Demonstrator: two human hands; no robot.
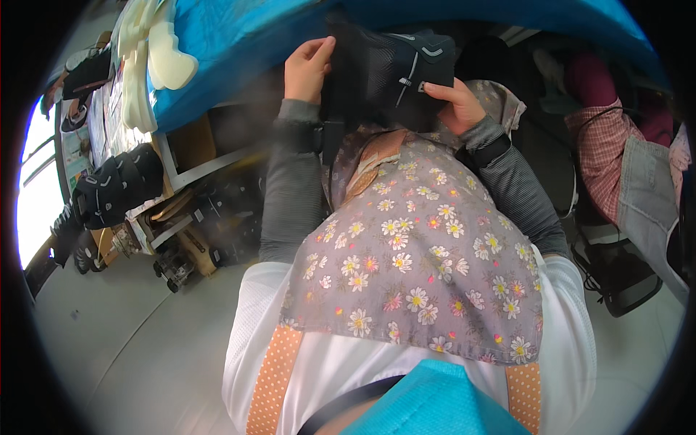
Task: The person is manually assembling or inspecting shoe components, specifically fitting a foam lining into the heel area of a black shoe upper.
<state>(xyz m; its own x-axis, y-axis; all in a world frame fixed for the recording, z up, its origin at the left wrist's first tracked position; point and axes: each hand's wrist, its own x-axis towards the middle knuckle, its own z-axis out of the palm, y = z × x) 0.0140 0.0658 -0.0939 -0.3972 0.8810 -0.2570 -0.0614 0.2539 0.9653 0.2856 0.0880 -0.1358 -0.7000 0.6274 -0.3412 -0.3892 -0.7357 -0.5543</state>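
Note:
Above my lap I hold a black fabric piece (395, 72) with a mesh panel, a light zipper-like line and pale curved trim. Its exact kind I cannot make out. My right hand (458, 107) grips its right edge, thumb on the top face and fingers underneath. At the left edge, my left hand (310, 69) has thumb and fingertips pinched together on dark material. That part blurs into the dark background, so what lies between the fingers is hard to see. A flowered apron (428, 268) covers my lap below the piece.
A blue-covered table (232, 54) spans the far side. Pale foam cut-outs (170, 54) are stacked at its left end. Black strapped pieces (119, 185) lie piled at left, above a wooden rack (192, 243). At right sits another person in a checked sleeve (598, 145), near a dark stool (623, 279).

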